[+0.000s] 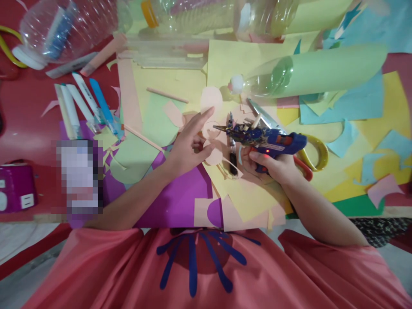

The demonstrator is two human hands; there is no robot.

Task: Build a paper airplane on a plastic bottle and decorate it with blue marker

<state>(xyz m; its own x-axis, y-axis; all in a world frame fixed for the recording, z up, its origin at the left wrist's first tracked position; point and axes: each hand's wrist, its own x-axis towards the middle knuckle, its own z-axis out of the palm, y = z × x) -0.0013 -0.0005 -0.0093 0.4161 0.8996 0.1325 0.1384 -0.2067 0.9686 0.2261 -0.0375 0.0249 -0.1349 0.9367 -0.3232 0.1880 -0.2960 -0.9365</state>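
My right hand [273, 165] grips a blue hot glue gun [273, 140], its nozzle pointing left at a small peach paper piece [210, 131]. That piece sits at the fingertips of my left hand [189, 146], whose fingers are spread, with the index finger stretched up toward a peach paper circle [210, 98]. A glue stick pokes out of the back of the gun. Both hands hover over sheets of yellow and purple paper [180, 197].
Scissors with yellow and red handles [313, 156] lie right of the gun. A clear plastic bottle wrapped in green paper [309, 71] lies beyond. More bottles [64, 30] sit at the far left, with several markers [86, 105] on the red table. Paper scraps lie everywhere.
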